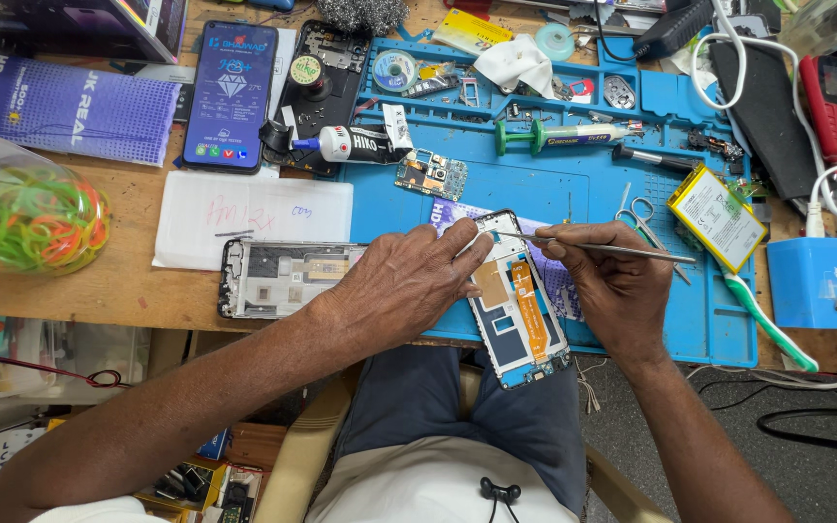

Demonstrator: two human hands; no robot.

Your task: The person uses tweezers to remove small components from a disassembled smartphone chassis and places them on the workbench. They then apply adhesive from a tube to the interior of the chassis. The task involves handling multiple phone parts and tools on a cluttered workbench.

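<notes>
An opened smartphone chassis with a blue inner frame and an orange flex ribbon is shown lying at the near edge of a blue silicone repair mat, its lower end overhanging the wooden bench edge above the person's lap. The chassis is pressed down by the left hand, whose fingers are spread flat across its upper left part rather than closed around it. A pair of thin steel tweezers is pinched in the right hand, with the tips laid near the top edge of the chassis, just beside the left fingertips. To the left of the left hand, a second stripped phone frame of grey metal is seen lying flat on the bench. At the far left, a clear plastic jar is seen on its side, filled with coloured rubber bands in green, orange and yellow. The moulded compartments along the far rim of the mat are occupied by small parts, a roll of tape and a crumpled white cloth. A white glue tube with a blue nozzle and a small green circuit board are placed on the left part of the mat. A yellow-edged flat battery is set to the right of the right hand, and a lit smartphone is seen at the far left of the bench.
</notes>
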